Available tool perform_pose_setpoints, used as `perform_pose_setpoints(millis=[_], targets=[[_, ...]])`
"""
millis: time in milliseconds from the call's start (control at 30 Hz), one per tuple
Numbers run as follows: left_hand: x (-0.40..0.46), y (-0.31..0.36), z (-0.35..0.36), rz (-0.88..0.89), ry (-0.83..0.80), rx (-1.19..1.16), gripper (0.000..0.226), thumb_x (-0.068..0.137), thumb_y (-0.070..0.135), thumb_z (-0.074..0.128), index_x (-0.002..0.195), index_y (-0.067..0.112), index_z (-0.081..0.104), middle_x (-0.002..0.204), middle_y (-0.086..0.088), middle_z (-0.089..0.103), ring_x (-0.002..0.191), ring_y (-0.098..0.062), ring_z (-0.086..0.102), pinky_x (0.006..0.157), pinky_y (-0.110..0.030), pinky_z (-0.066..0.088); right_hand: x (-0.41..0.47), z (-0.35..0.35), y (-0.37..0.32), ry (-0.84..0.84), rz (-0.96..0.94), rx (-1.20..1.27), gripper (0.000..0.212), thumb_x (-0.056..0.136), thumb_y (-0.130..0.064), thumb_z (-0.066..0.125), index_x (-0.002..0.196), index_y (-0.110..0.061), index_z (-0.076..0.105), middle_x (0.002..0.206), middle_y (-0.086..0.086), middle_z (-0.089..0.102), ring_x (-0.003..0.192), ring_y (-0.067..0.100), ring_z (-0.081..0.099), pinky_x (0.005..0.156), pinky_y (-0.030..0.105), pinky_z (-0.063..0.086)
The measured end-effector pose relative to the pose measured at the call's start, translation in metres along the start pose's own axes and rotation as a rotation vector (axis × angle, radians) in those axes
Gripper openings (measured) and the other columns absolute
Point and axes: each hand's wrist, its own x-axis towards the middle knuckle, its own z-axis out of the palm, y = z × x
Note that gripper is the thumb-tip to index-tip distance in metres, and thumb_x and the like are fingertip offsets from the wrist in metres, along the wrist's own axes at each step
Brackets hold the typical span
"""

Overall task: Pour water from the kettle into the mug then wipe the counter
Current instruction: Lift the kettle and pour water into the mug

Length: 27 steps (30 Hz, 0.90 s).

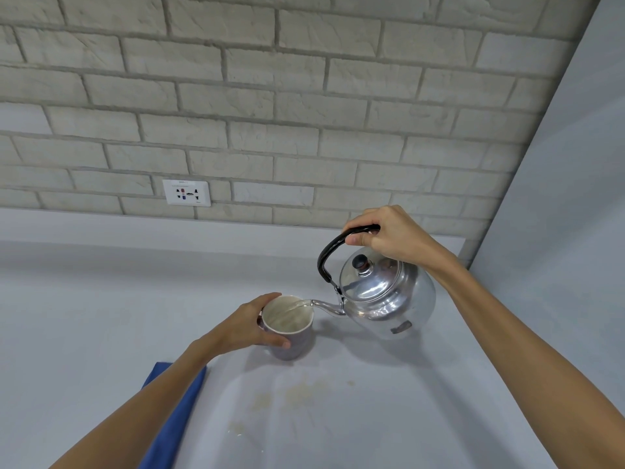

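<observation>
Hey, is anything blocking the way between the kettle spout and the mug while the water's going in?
Nothing visible is. The kettle, tilted by the right hand on its black handle, has its spout right at the rim of the mug, and the stream runs straight in. The left hand grips the mug's far side, away from the spout.

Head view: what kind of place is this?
Probably a home or office kitchen counter. A grey counter runs along a brick-look wall with a wall socket, and a metal kettle is pouring into a mug.
</observation>
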Motion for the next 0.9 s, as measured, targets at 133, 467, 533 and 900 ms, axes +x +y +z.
perform_pose_setpoints(millis=[133,467,533,900], targets=[[-0.0005,0.0015,0.0,0.004,0.002,0.003,0.101,0.044,0.053,0.09,0.132,0.038,0.043,0.12,0.019,0.057,0.105,-0.004,0.059,0.091,-0.024,0.051,0.0001,-0.0014,0.0005,0.002,-0.007,-0.011,0.014,0.081,-0.02,0.072,0.094,-0.02,0.075,0.075,-0.025,0.062,0.072,-0.017,0.054,0.068,-0.001,0.036],[-0.0015,0.0032,-0.0009,0.0,-0.005,0.004,0.102,0.045,0.051,0.09,0.134,0.036,0.042,0.12,0.02,0.056,0.103,0.0,0.059,0.082,-0.013,0.048,0.0004,-0.0064,-0.0014,-0.013,-0.021,-0.05,0.013,0.082,-0.022,0.07,0.095,-0.023,0.074,0.078,-0.018,0.064,0.072,-0.001,0.056,0.067,0.008,0.04],[-0.0013,0.0028,-0.0008,0.0,-0.004,0.006,0.103,0.045,0.051,0.09,0.135,0.034,0.042,0.121,0.02,0.055,0.105,-0.003,0.059,0.086,-0.018,0.05,0.0003,-0.0071,-0.0021,-0.019,-0.021,-0.054,0.013,0.082,-0.022,0.07,0.095,-0.023,0.074,0.08,-0.016,0.064,0.072,0.002,0.056,0.068,0.012,0.04],[-0.0015,0.0015,-0.0006,0.007,-0.002,0.019,0.101,0.043,0.056,0.089,0.131,0.04,0.042,0.118,0.019,0.057,0.103,-0.005,0.061,0.086,-0.021,0.052,0.0012,-0.0077,-0.0021,-0.039,-0.017,-0.056,0.012,0.083,-0.023,0.07,0.094,-0.023,0.074,0.088,-0.001,0.069,0.079,0.013,0.058,0.069,0.017,0.041]])
